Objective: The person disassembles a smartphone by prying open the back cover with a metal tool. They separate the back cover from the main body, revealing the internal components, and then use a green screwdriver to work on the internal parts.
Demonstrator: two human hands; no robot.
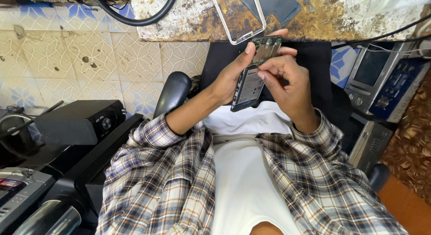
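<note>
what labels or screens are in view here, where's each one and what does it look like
Battery label: on the opened phone held by the left hand, the right hand picking at it; pale grey rectangle with dark print.
Screen: on a grey device at right, below the bench edge; dark, blank rectangle in a silver frame.
Small display: on a grey unit, lower left; dark with reddish marks.

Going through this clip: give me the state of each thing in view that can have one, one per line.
opened phone: back cover off, battery and circuit board exposed, held above the lap.
left hand: gripping the phone from its side.
right hand: fingertips pinched at the phone's middle.
phone frame: detached, lying on the worn workbench.
dark panel: lying loose on the bench.
grey device: screen dark.
</note>
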